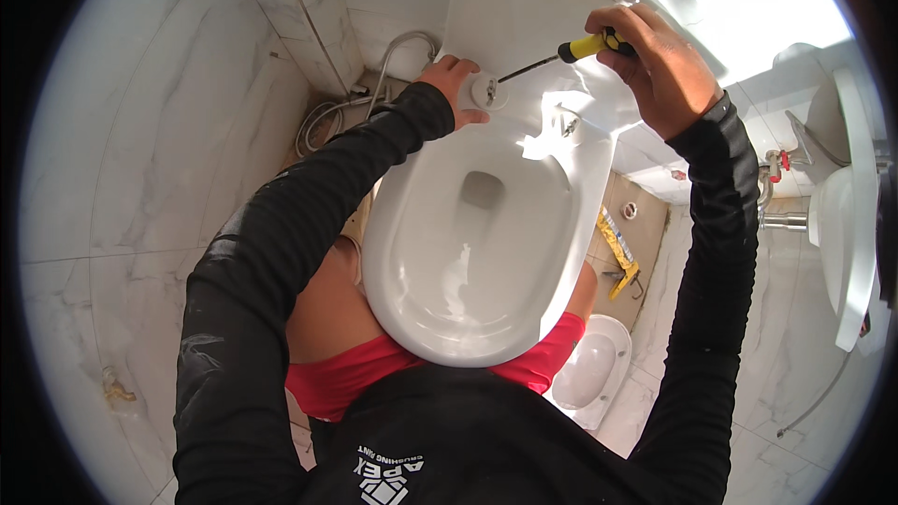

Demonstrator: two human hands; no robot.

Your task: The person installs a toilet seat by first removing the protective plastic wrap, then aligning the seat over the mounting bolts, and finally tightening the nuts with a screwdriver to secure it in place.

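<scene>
A white toilet bowl stands between my legs, and its tank end faces away from me. At the bowl's back left, a round white seat-hinge fitting with a small metal part on top sits between the thumb and fingers of my left hand. My right hand grips a screwdriver by its yellow and black handle. Its shaft slants down leftward, and the tip meets or nearly meets the metal part. Another metal hinge fitting is fixed at the bowl's back right, in bright sunlight.
A flexible hose coils by the left wall. On the floor to the right lie a yellow caulking gun, a small roll and a white oval seat-shaped piece. A washbasin and a red-handled valve are at far right.
</scene>
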